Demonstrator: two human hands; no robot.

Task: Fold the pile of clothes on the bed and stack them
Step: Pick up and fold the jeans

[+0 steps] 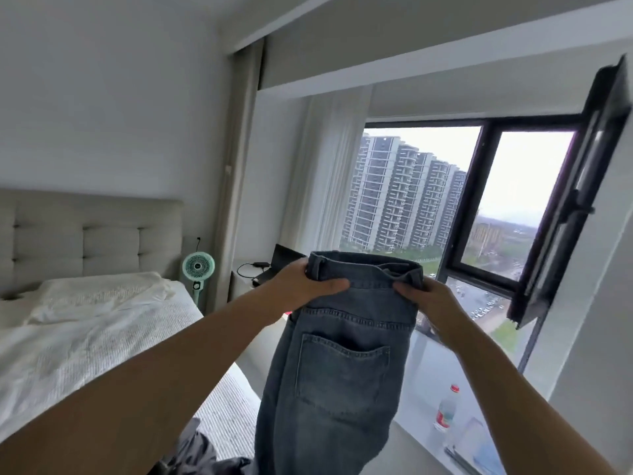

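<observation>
- left hand (310,282) closed on the waistband of the jeans (337,368), thumb over the denim
- right hand (432,303) clamped on the waistband's other end
- jeans held up in the air, back pocket facing the camera, legs hanging down together
- dark clothes (195,452) heaped on the bed (68,344) below
- plastic bottle (447,411) upright on the windowsill (424,450), green fan (198,269) beside the headboard

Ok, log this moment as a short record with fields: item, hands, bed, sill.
item: blue jeans, held up by the waistband, back pocket facing the camera, legs hanging down
left hand: grip on waistband's left end
right hand: grip on waistband's right end
bed: white bedding, dark clothes at its near edge
sill: red-capped bottle
</observation>
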